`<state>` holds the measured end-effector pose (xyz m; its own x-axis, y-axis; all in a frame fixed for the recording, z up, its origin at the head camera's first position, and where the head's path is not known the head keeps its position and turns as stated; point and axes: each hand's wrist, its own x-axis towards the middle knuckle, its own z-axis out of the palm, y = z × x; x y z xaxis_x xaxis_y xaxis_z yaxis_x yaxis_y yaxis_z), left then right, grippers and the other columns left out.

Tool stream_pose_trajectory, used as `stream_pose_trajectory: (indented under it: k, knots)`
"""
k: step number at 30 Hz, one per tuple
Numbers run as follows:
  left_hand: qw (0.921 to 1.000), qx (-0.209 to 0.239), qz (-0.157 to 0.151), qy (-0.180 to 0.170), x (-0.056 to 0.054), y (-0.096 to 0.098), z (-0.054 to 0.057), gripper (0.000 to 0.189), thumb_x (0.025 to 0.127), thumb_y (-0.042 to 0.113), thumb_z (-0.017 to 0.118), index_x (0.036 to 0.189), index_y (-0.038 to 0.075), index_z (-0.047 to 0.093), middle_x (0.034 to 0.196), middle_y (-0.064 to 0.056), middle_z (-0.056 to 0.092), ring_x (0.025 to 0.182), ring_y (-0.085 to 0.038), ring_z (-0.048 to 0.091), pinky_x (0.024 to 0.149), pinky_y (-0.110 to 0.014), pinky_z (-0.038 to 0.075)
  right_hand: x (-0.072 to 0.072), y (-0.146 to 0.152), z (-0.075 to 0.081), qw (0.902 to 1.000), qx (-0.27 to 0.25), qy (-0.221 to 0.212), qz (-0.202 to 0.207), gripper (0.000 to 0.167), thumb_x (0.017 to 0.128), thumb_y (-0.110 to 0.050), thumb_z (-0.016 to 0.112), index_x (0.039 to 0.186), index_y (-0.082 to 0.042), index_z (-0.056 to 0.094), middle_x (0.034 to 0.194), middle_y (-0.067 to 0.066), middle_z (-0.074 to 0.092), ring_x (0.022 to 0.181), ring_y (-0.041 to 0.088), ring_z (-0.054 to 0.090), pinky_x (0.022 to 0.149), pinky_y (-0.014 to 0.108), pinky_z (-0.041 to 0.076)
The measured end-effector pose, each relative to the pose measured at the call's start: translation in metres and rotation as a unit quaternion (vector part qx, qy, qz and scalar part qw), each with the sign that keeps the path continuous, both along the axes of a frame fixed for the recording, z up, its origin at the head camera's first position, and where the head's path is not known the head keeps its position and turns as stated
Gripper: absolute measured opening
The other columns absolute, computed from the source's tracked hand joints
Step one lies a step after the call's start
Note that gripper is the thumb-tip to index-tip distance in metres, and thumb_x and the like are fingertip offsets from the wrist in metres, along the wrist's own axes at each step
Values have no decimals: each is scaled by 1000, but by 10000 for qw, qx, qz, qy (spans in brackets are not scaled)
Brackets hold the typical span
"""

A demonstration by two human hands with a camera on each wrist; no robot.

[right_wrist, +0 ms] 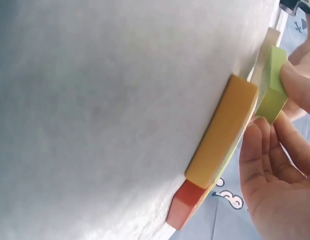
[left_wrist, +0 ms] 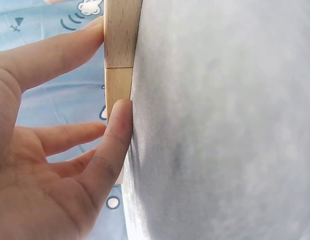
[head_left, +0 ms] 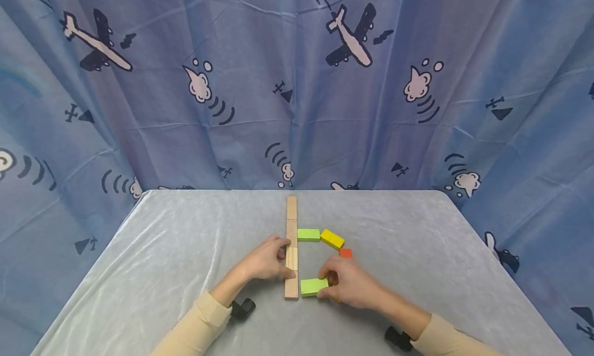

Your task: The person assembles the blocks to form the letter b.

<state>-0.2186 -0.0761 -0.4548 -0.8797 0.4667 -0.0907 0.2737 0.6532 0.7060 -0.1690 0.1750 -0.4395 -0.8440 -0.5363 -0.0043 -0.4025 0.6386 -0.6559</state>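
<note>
Plain wooden blocks (head_left: 291, 232) lie end to end in a straight row. My left hand (head_left: 266, 259) touches the row from its left side, thumb and fingertips spread along the blocks' edge. With thumb and fingers, my right hand (head_left: 350, 281) pinches a light green block (head_left: 313, 287) just right of the row's near end. In the right wrist view, this green block (right_wrist: 273, 85) looks tilted. Beside the right hand is an orange block (right_wrist: 222, 132), mostly hidden by that hand in the head view. A red block (head_left: 345, 252) meets the orange one's end.
Another light green block (head_left: 308, 235) sits against the row's right side farther up. From it, a yellow block (head_left: 332, 238) slants toward the red one, forming a curve. A pale cloth covers the table (head_left: 185, 232); a blue patterned curtain (head_left: 297, 88) hangs behind.
</note>
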Motion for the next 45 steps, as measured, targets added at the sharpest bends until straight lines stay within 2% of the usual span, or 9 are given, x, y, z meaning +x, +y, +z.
stream_pose_trajectory:
  k: [8,17,26,31,36,45]
  knots:
    - [10000,-16,-8,8,-1,1,0,83,74,26,91,142,-2,53,120,-10,56,104,-21,61,82,-38,51,3,-6,-1,9995,289,74,85,29,76,-22,91,94,-10,73,85,-6,59,77,10,53,68,26,47]
    - [10000,3,-9,44,0,1,-1,83,73,25,92,142,-2,53,119,-10,57,102,-21,61,81,-37,52,4,-11,-2,9973,698,69,219,27,76,-25,90,93,-15,72,87,-11,59,80,9,53,70,26,47]
    - [10000,-5,-1,56,-1,1,-2,83,73,25,92,142,-2,53,117,-8,57,102,-20,60,81,-37,51,5,-4,2,9968,662,274,342,26,78,-24,89,96,-14,72,92,-9,62,86,10,54,74,27,48]
    - [10000,-10,12,28,-1,0,0,84,74,24,92,143,-3,52,117,-9,56,102,-21,60,81,-38,51,5,6,11,9957,852,342,80,27,80,-23,88,100,-11,74,98,-6,65,91,15,55,79,33,49]
    - [10000,-23,20,28,-1,0,0,84,74,24,92,143,-3,52,118,-9,57,103,-22,60,81,-38,51,7,17,17,9924,1147,373,-251,31,79,-27,89,101,-12,74,96,-7,62,88,15,54,80,37,50]
    - [10000,-74,25,37,-1,0,-2,84,73,26,92,142,-2,53,119,-9,57,103,-21,60,82,-37,51,15,28,10,9872,1439,441,-535,37,72,-31,93,97,-13,71,94,-6,57,86,14,54,77,38,50]
